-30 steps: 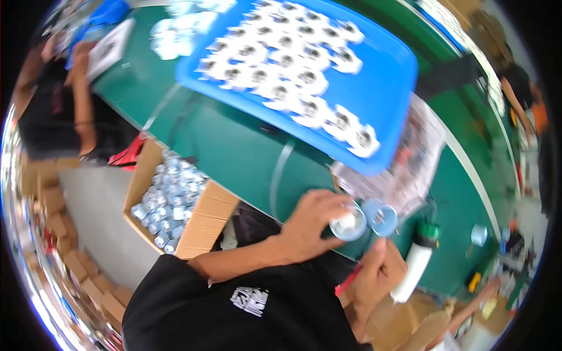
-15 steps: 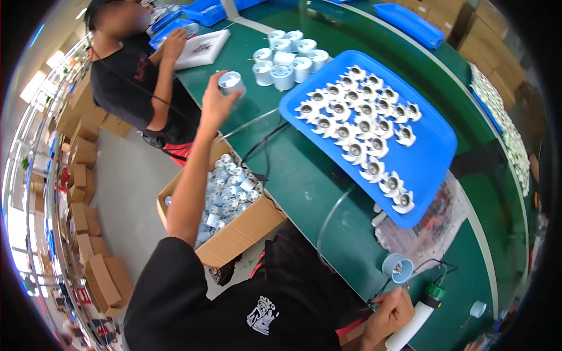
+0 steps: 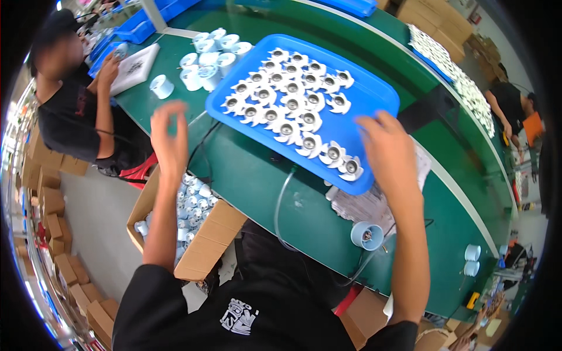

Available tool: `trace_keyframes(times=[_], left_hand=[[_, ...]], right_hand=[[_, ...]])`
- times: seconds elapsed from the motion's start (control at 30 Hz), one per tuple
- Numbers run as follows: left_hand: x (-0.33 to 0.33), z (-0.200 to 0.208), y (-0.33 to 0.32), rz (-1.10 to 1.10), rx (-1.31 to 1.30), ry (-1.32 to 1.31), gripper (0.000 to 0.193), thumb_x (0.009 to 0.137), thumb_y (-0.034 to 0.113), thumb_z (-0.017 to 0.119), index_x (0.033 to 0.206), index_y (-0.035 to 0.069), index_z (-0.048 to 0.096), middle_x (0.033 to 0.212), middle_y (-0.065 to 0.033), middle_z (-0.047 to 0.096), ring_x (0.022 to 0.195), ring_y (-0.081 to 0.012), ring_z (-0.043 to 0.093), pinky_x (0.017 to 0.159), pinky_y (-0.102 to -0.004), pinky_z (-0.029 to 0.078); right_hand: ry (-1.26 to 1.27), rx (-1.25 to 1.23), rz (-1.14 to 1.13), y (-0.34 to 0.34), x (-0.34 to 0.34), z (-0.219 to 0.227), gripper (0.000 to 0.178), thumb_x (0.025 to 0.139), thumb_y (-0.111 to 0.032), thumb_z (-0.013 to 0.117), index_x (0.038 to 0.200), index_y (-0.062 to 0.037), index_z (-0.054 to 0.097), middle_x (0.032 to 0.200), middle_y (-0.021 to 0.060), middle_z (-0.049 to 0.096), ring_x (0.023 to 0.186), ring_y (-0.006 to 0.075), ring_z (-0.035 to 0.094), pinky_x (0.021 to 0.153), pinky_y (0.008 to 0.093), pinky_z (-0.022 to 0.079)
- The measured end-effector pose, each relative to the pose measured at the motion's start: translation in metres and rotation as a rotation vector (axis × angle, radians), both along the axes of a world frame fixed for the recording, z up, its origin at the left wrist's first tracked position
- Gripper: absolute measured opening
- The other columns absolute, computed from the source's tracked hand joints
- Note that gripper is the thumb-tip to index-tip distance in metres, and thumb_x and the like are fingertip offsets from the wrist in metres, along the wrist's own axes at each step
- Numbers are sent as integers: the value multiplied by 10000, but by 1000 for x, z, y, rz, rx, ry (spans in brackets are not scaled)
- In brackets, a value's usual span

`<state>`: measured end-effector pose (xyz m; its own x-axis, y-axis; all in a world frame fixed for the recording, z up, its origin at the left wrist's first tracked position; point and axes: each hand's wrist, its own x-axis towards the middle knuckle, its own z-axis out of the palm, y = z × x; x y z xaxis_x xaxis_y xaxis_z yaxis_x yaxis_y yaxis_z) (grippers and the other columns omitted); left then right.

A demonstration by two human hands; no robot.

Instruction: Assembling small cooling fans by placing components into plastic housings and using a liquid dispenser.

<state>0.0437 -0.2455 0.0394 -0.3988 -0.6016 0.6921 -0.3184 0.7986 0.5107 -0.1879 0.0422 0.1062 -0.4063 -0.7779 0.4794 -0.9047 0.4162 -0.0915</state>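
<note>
My left hand (image 3: 170,136) is raised over the near edge of the green table, fingers apart and nothing in them. Just beyond it a pale blue cup-shaped housing (image 3: 161,86) stands alone, beside a cluster of similar housings (image 3: 208,76). My right hand (image 3: 387,146) hovers at the right end of the blue tray (image 3: 374,93), its fingers slightly bent and apart, holding nothing that shows. Rows of white fan wheels (image 3: 293,104) with metal centres lie in the tray. Near my right forearm another blue housing (image 3: 367,236) rests with its open end up and small parts inside.
A cardboard box (image 3: 205,243) full of blue housings stands at the table's near edge. A clear hose (image 3: 282,202) and a dark cable (image 3: 202,146) cross that edge. At left a co-worker (image 3: 76,111) works by a white foam tray (image 3: 137,69). Two housings (image 3: 472,260) stand far right.
My left hand has let go of a blue housing, now standing on the table, and drawn back. My right hand has moved from the lower right up to the tray. The view has shifted.
</note>
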Motion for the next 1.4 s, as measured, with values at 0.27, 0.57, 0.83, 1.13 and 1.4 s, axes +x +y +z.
trace_keyframes(times=[0.27,0.57,0.83,1.13,1.4], left_hand=[[-6,-6,217,-626,615,38,232,802,-45,606,1017,28,650,940,-99,657,898,-275,589,834,-360,470],[-54,-25,277,-912,463,-289,645,750,146,775,1304,2,479,1304,-152,474,1192,-355,403,1017,-435,365],[-58,-32,266,-1056,579,-308,649,693,61,781,1274,33,494,1288,-112,536,1206,-330,468,962,-428,376],[-58,-32,256,-1076,492,-418,692,662,109,820,1280,77,511,1226,-79,582,1149,-296,524,937,-423,391],[-58,-33,257,-1081,493,-432,709,652,143,825,1287,85,514,1243,-74,570,1154,-288,514,935,-423,389]], right_hand=[[454,253,348,-58,-43,-25,92,716,-75,623,806,-55,620,858,41,553,888,182,583,649,279,530],[400,-203,184,13,1,-5,178,666,-78,709,808,-39,609,761,47,530,679,189,556,526,290,469],[44,-271,-53,131,124,-50,277,697,62,739,944,-42,669,923,98,634,769,249,642,548,296,492],[4,-282,-136,148,147,-74,238,705,41,757,901,-58,666,975,98,637,823,247,653,570,296,502],[-1104,-1026,-467,142,163,-63,113,920,-5,597,1004,11,523,788,69,589,653,115,547,584,236,456]])
